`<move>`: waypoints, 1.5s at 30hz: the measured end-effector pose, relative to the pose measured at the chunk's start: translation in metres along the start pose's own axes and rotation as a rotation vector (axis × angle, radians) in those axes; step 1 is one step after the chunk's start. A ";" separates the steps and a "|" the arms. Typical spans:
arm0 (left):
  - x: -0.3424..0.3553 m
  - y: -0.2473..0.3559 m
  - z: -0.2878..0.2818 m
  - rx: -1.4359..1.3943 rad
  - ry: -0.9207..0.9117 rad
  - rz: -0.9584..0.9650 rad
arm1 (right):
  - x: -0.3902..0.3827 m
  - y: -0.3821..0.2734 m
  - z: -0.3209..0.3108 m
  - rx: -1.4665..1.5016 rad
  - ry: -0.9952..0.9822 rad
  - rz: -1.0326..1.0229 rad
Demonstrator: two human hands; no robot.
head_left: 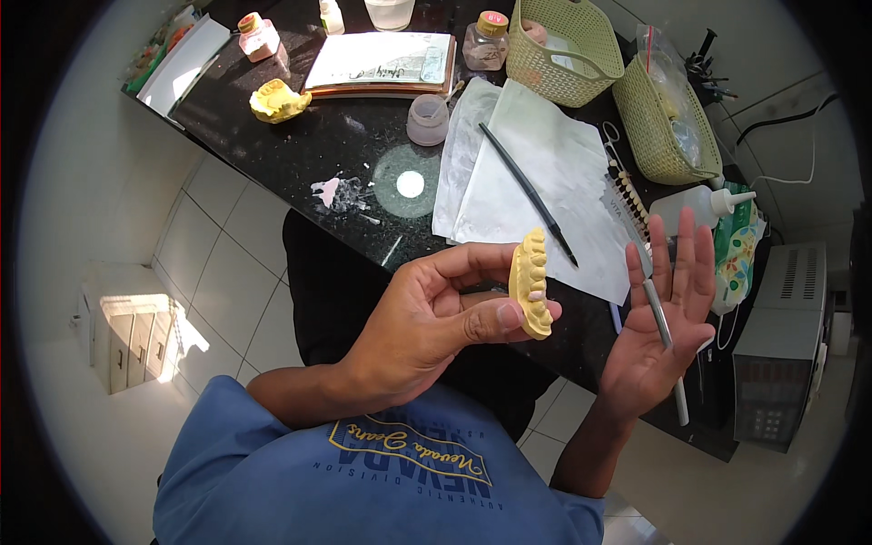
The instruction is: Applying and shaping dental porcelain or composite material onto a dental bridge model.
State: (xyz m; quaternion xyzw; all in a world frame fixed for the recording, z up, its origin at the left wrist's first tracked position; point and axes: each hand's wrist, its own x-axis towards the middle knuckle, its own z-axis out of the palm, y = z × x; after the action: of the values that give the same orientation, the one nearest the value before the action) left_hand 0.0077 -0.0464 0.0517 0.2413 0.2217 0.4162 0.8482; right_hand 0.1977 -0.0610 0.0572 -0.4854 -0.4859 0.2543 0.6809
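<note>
A yellow dental cast (531, 283) with a row of teeth is pinched between the thumb and fingers of my left hand (418, 313), above the table's front edge. One tooth on the cast is pale pinkish white, unlike its yellow neighbours. To its right, my right hand (658, 341) is raised with the palm in view and the fingers stretched up. A slim metal wax knife (653, 302) lies across that palm, its handle tucked behind the thumb and its narrow blade pointing up along the fingers. The two hands are apart.
White sheets (536, 195) with a black pen-like stick (527, 191) cover the middle of the black table (272, 154). Another yellow cast (278, 101), a small cup (428, 121), a pink-labelled jar (486, 41) and green baskets (568, 77) stand beyond. A shade guide (627, 195) lies right.
</note>
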 end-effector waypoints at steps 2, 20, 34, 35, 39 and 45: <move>0.001 0.000 0.001 -0.009 0.016 0.017 | -0.007 0.008 -0.014 0.007 0.026 -0.023; -0.001 -0.015 -0.008 0.198 0.027 0.354 | -0.039 -0.021 0.012 -0.242 -0.318 -0.316; -0.004 -0.016 0.000 0.223 0.019 0.470 | -0.033 -0.040 0.008 -0.403 -0.453 -0.369; -0.005 -0.016 0.000 0.223 0.020 0.469 | -0.033 -0.040 0.008 -0.403 -0.453 -0.368; -0.006 -0.015 0.002 0.250 0.025 0.477 | -0.033 -0.040 0.008 -0.405 -0.445 -0.375; -0.006 -0.016 0.001 0.257 0.025 0.492 | -0.033 -0.040 0.008 -0.402 -0.450 -0.373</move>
State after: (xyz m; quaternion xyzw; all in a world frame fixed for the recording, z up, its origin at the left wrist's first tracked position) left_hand 0.0146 -0.0595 0.0443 0.3885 0.2178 0.5811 0.6812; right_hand 0.1724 -0.1009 0.0804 -0.4443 -0.7444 0.1254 0.4824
